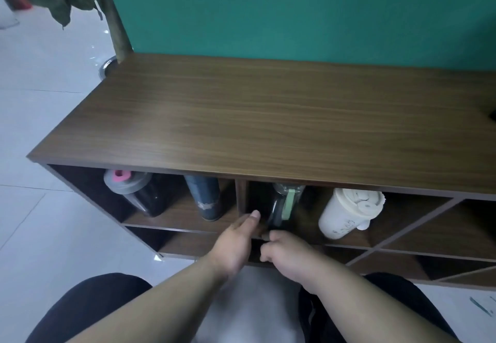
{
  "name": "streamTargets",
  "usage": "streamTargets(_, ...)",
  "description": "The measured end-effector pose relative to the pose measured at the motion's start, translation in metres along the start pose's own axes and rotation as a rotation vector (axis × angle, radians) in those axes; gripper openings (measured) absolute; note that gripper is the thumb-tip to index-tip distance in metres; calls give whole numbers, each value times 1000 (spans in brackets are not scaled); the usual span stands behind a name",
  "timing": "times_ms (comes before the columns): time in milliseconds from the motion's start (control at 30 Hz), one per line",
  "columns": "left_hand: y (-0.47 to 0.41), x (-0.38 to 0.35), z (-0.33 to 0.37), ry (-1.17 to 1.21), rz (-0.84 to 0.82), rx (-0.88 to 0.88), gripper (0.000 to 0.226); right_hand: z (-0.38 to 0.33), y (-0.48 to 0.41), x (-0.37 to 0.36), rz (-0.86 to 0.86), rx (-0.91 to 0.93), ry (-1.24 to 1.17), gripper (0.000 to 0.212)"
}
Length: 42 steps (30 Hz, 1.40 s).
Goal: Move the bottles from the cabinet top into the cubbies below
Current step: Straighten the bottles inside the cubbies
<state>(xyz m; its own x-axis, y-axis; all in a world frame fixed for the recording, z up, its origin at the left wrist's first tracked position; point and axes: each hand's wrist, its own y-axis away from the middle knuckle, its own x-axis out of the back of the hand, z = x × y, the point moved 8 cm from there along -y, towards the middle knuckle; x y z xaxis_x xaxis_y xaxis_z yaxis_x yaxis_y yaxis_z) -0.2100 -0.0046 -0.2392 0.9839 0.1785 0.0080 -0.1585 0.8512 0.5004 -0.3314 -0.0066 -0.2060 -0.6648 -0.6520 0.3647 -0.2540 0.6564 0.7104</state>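
Observation:
The wooden cabinet top (268, 117) bears no bottles in view. In the upper left cubby stand a dark bottle with a grey lid and pink spout (134, 192) and a blue bottle (205, 199). The cubby to the right holds a clear dark bottle with a green strap (284, 205) and a cream tumbler (346, 212). My left hand (236, 243) reaches to the shelf edge just left of the strapped bottle, fingers extended and holding nothing. My right hand (287, 256) hovers below that bottle's base with fingers curled; no grip shows.
Lower cubbies (188, 243) and diagonal-divided ones (418, 235) at the right look unfilled. A green wall rises behind the cabinet. A potted plant's trunk (115, 20) stands at the cabinet's back left corner. Pale floor tiles lie to the left. My dark-clothed knees are at the bottom.

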Motion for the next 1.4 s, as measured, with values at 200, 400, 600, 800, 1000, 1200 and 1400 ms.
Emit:
streamTargets(200, 19, 99, -7, 20, 320, -23, 44, -51, -20, -60, -72, 201, 19, 73)
streamTargets(400, 14, 139, 19, 190, 318, -32, 62, -101, -37, -71, 108, 282, -185, 92)
streamTargets(600, -1, 127, 40, 156, 206, -121, 69, -111, -56, -64, 236, 322, -257, 75)
streamTargets(800, -12, 123, 33, 191, 230, -113, 82, -111, -64, -69, 183, 387, -295, 60)
streamTargets(1000, -12, 121, 31, 195, 265, -118, 86, -108, -66, -69, 188, 378, -299, 64)
streamTargets(1200, 11, 147, 13, 177, 361, 39, 40, -92, -46, -107, -39, 148, -146, 71)
streamTargets(1400, 25, 220, -3, 294, 684, 67, 65, -124, -50, -147, -103, 200, -75, 83)
